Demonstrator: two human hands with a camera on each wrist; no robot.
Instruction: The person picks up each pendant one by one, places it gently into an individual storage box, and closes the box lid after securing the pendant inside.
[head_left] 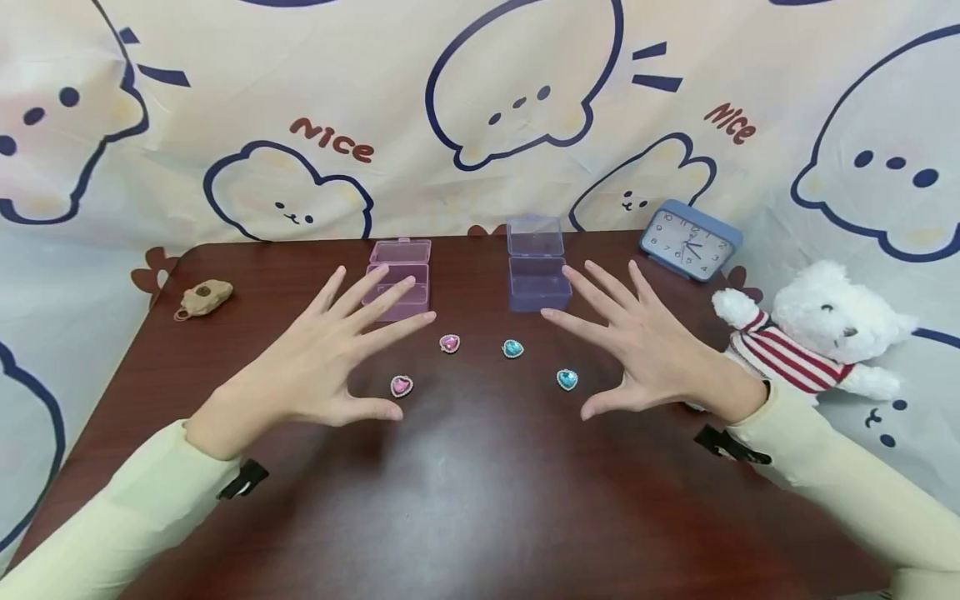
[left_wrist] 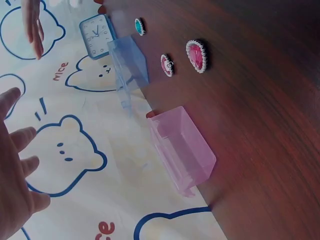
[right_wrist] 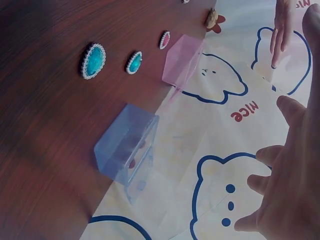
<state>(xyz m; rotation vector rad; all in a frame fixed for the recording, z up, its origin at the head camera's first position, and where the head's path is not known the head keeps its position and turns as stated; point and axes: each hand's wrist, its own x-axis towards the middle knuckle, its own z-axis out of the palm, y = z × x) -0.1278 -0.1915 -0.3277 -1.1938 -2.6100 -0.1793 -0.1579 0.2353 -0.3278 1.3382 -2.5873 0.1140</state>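
Fingers spread wide, my left hand [head_left: 330,358] hovers over the table's left half and holds nothing. My right hand [head_left: 637,342] mirrors it on the right, also with fingers spread and holding nothing. Between them lie two pink heart-shaped gems with pale beaded rims, one pink gem [head_left: 402,386] near the left thumb and another pink gem [head_left: 450,343] farther in. Two matching blue gems lie to the right, a blue gem [head_left: 513,348] and a blue gem [head_left: 567,379] by the right hand. Behind stand a pink clear box [head_left: 405,310] and a blue-purple clear box [head_left: 538,292], lids raised.
A small tan object [head_left: 206,297] with a loop lies at the far left of the brown table [head_left: 450,500]. At the back right stands a blue clock [head_left: 690,240], with a white teddy bear [head_left: 813,333] in a striped top nearer. A printed cloth [head_left: 420,192] hangs behind.
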